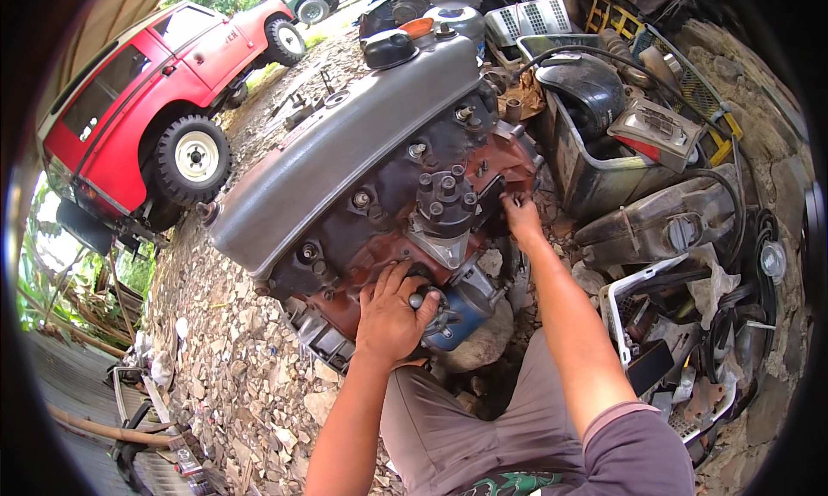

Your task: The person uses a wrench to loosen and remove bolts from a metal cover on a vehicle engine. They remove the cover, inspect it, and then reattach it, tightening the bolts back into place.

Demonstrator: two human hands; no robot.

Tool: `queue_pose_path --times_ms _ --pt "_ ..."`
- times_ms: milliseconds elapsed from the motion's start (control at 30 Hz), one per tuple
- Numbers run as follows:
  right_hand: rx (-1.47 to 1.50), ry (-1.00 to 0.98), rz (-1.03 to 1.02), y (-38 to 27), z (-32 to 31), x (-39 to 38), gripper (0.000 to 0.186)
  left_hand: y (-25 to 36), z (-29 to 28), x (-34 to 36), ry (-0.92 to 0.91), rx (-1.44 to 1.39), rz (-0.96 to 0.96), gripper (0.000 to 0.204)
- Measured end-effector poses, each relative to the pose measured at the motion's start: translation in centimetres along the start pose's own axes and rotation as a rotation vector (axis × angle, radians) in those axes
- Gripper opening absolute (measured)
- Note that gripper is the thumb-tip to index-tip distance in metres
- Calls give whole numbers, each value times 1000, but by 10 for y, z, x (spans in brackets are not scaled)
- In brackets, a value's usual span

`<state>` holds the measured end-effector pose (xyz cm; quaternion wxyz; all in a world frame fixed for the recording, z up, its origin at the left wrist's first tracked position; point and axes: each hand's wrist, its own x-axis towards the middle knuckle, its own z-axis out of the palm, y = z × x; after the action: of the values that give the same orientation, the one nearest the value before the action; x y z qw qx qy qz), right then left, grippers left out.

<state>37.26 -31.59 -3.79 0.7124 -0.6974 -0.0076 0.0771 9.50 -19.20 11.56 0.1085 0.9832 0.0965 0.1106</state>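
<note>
A large engine (pixel 349 302) lies in front of my knees, with a long grey valve cover (pixel 345 142) and a reddish-brown block. My left hand (pixel 390 313) rests on the block's near side, fingers stretched out, its thumb against a dark rounded fitting (pixel 417 300). Just right of that hand is a blue oil filter (pixel 470 310). Farther right, my right hand (pixel 521 218) has its fingers curled together at a dark part on the engine's side; what they grip is hidden. Between the hands stands a black distributor cap (pixel 446 204). Several spark plugs (pixel 362 200) line the block.
Right of the engine are a grey bin (pixel 586 172) of parts, a dirty metal tank (pixel 664 224) and a white basket (pixel 614 315) with scrap. A black round part (pixel 390 49) sits at the valve cover's far end. Gravel (pixel 233 358) covers the ground; a red car (pixel 164 99) stands behind.
</note>
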Motion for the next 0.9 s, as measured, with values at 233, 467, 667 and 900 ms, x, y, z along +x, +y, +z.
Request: queue_pose_path --times_ms 233,467,667,900 --pt "-38 -169 158 -7 -11 4 32 -2 4 1 1 6 14 40" --pt "48 -140 74 -15 -12 -13 35 -2 2 0 -5 15 -2 41" --pt "43 -140 259 -12 -14 4 30 0 0 1 -10 12 2 42" --pt "124 -89 148 -16 -19 -5 31 0 4 2 -9 10 16 42"
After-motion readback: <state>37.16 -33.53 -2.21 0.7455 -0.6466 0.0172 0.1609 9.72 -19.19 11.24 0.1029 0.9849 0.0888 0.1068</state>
